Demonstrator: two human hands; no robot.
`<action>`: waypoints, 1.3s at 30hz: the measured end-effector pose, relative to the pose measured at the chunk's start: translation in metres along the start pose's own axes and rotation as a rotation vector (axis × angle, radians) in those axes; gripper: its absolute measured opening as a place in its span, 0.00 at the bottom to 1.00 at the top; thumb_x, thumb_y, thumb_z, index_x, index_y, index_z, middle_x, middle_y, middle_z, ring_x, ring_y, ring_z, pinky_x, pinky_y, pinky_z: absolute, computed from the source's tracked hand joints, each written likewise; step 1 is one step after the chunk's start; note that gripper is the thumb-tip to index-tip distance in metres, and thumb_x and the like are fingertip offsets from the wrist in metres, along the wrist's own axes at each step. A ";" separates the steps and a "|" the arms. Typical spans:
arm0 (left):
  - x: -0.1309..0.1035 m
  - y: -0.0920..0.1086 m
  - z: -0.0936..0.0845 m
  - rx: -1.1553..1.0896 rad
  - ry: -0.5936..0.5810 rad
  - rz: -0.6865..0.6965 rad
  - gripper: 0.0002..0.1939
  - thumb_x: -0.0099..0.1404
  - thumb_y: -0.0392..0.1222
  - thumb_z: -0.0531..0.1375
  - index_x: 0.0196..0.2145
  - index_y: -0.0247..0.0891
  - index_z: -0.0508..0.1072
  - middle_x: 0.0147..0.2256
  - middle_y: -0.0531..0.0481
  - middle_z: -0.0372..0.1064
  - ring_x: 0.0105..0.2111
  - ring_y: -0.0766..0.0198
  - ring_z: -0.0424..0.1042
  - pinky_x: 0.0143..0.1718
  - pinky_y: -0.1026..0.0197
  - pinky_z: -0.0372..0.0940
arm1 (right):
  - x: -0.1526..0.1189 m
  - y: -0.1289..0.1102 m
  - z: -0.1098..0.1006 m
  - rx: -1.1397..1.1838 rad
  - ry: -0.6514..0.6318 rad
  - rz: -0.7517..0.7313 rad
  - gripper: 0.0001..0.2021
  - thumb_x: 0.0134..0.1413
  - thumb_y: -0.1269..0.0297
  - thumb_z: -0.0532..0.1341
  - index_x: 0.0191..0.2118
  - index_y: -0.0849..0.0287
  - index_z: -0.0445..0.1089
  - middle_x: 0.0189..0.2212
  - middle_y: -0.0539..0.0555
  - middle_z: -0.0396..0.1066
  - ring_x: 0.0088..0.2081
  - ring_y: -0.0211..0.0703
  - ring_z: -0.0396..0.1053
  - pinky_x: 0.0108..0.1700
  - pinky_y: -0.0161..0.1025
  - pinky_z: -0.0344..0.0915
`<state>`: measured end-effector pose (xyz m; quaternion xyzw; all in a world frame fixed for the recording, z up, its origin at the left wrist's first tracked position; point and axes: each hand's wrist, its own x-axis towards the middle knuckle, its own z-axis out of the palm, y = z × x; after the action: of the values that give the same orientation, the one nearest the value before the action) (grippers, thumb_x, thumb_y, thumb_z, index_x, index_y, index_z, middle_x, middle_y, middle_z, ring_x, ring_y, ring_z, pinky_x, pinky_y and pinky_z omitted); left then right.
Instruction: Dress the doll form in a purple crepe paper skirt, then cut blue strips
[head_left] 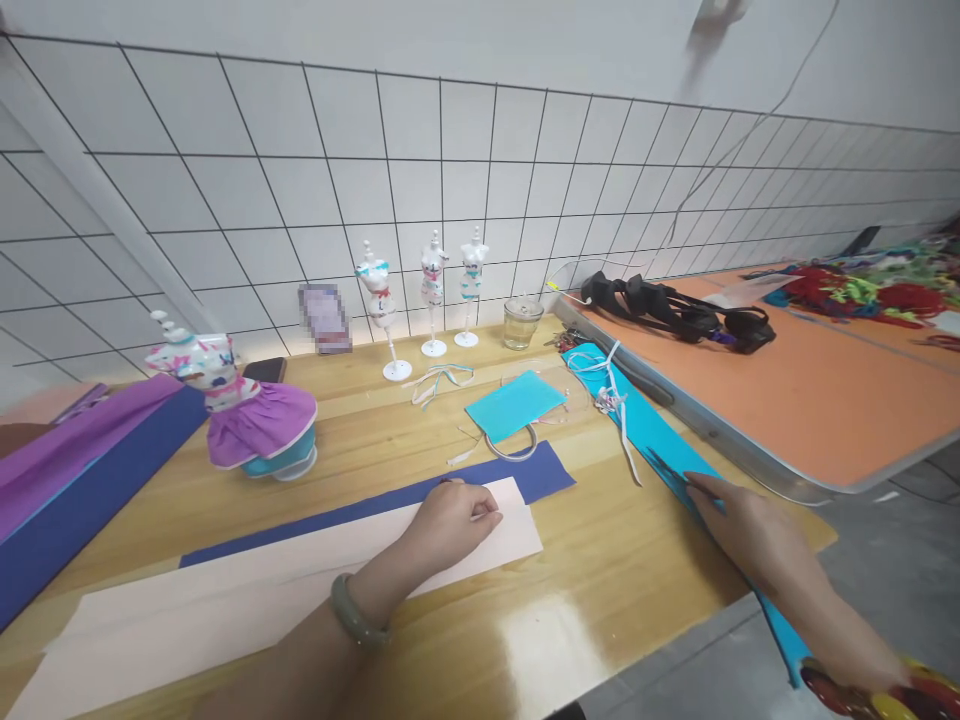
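Observation:
My left hand (454, 522) rests curled on a pale pink fabric strip (247, 620), thumb and fingers pinched together near its right end. A navy blue fabric strip (551, 472) lies partly under the pink one. My right hand (761, 545) is closed around the handle end of dark scissors (664, 465), whose pointed blades show past my fingertips. Beneath it runs a long turquoise fabric strip (626, 410), which hangs over the table's front edge. The handles are hidden by my fingers.
A small mannequin (206, 365) in a purple skirt stands left, beside folded purple and navy fabric (90, 480). Three more mannequins (433, 275) and a glass (523, 325) stand along the wall. A turquoise piece (517, 405) lies mid-table. Black straps (682, 315) lie on the orange table (825, 400).

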<state>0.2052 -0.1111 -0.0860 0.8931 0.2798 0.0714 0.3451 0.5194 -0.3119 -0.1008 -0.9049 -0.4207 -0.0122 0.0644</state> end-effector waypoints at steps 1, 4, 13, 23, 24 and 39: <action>0.000 0.001 0.001 0.008 0.007 -0.004 0.12 0.60 0.43 0.53 0.29 0.40 0.75 0.30 0.49 0.74 0.31 0.59 0.68 0.32 0.60 0.55 | 0.000 0.002 -0.001 0.012 0.013 0.028 0.20 0.59 0.59 0.46 0.48 0.60 0.69 0.38 0.67 0.75 0.39 0.63 0.72 0.32 0.46 0.63; 0.001 0.003 0.002 0.020 0.021 -0.014 0.11 0.59 0.42 0.53 0.28 0.40 0.75 0.29 0.50 0.74 0.30 0.60 0.67 0.33 0.60 0.55 | 0.000 0.004 -0.008 0.053 0.091 0.119 0.22 0.60 0.60 0.43 0.51 0.62 0.66 0.39 0.70 0.73 0.37 0.65 0.72 0.30 0.48 0.62; -0.001 0.000 0.001 -0.154 -0.038 -0.077 0.11 0.57 0.45 0.55 0.30 0.40 0.75 0.31 0.51 0.73 0.32 0.63 0.68 0.32 0.64 0.58 | -0.017 -0.094 -0.026 0.707 -0.491 -0.356 0.19 0.57 0.48 0.52 0.43 0.57 0.68 0.35 0.55 0.72 0.38 0.49 0.69 0.37 0.39 0.65; 0.004 -0.010 0.004 -0.348 -0.081 -0.104 0.13 0.56 0.48 0.56 0.30 0.36 0.75 0.26 0.53 0.69 0.27 0.67 0.66 0.27 0.67 0.57 | 0.009 -0.124 -0.025 0.728 -0.817 -0.490 0.25 0.51 0.42 0.55 0.39 0.60 0.72 0.34 0.54 0.72 0.37 0.48 0.66 0.38 0.39 0.63; 0.004 -0.010 0.004 -0.355 -0.080 -0.107 0.13 0.56 0.48 0.56 0.30 0.36 0.75 0.26 0.53 0.69 0.27 0.67 0.66 0.26 0.67 0.57 | 0.012 -0.125 -0.025 0.713 -0.835 -0.506 0.24 0.52 0.42 0.54 0.38 0.60 0.72 0.32 0.53 0.71 0.35 0.45 0.65 0.36 0.38 0.62; 0.004 -0.007 0.001 -0.354 -0.084 -0.114 0.12 0.55 0.46 0.57 0.28 0.37 0.75 0.25 0.53 0.69 0.26 0.68 0.66 0.25 0.68 0.56 | 0.023 -0.144 -0.024 0.618 -0.891 -0.613 0.22 0.55 0.45 0.54 0.34 0.61 0.71 0.28 0.50 0.63 0.29 0.37 0.56 0.30 0.34 0.53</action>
<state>0.2058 -0.1058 -0.0918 0.8034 0.2982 0.0623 0.5116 0.4251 -0.2055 -0.0599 -0.6007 -0.6318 0.4708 0.1350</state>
